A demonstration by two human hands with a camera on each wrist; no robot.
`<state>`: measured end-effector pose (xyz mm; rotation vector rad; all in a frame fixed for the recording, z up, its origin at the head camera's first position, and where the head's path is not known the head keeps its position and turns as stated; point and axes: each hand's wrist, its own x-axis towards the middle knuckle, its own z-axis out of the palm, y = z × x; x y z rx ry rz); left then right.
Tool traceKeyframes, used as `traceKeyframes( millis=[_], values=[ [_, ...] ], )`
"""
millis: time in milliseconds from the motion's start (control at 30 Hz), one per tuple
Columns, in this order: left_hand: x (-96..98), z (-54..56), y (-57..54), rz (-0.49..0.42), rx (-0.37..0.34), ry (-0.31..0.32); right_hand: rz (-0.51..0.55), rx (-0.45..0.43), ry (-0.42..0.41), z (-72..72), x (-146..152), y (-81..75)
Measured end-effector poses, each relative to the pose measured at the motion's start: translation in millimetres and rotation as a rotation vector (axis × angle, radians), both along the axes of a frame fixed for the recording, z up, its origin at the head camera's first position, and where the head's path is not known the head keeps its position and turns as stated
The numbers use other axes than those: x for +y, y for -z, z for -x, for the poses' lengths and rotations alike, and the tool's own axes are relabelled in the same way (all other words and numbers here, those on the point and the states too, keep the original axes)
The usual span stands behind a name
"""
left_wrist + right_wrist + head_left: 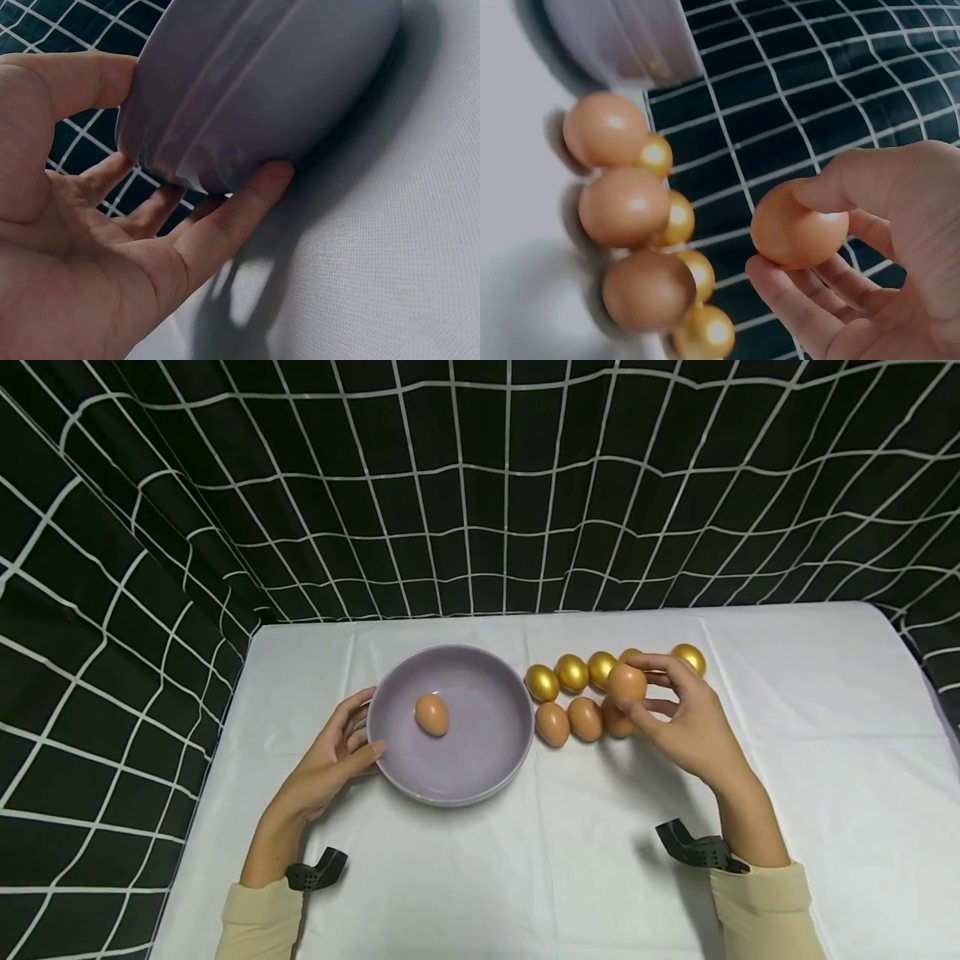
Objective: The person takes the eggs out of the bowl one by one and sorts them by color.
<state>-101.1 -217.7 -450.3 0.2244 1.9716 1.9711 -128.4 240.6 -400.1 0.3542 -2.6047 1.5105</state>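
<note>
A lilac-grey bowl (pixel 495 760) stands on the white cloth with one brown egg (pixel 432 715) inside it. At the bowl's left side, my left hand (pixel 336 758) holds the wall, thumb at the rim and fingers against the outside, as the left wrist view of the bowl (pixel 247 97) shows. My right hand (pixel 686 720) pinches another brown egg (pixel 799 225) between thumb and fingertips, lifted above the row. Below that egg lies a row of brown eggs (pixel 552 724), right of the bowl. Behind them runs a row of golden eggs (pixel 572 674), partly hidden by the right hand.
A white cloth (pixel 465 893) covers the table. Black fabric with a white grid (pixel 480 502) rises behind the table and along its left side. One golden egg (pixel 688 660) lies at the far right of its row, just beyond the right hand.
</note>
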Motion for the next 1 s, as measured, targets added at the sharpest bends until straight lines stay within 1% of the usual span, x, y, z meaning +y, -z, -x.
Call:
traceKeyframes(
  millis=[267,533,733,1000],
  values=[
    [0.5,0.9,1.0,-0.007,0.002,0.007,-0.159,0.034,0.052,0.4,22,7.4],
    [-0.5,0.2,0.6,-0.011,0.006,-0.001,-0.278,0.003,0.082,3.3,31,19.0],
    [-0.6,-0.3,-0.3,-0.018,0.000,-0.007,-0.327,-0.004,0.088,6.5,34,27.3],
    [-1.6,0.7,0.4,-0.018,-0.002,0.003,-0.367,-0.015,0.069,7.1,35,30.7]
  ],
)
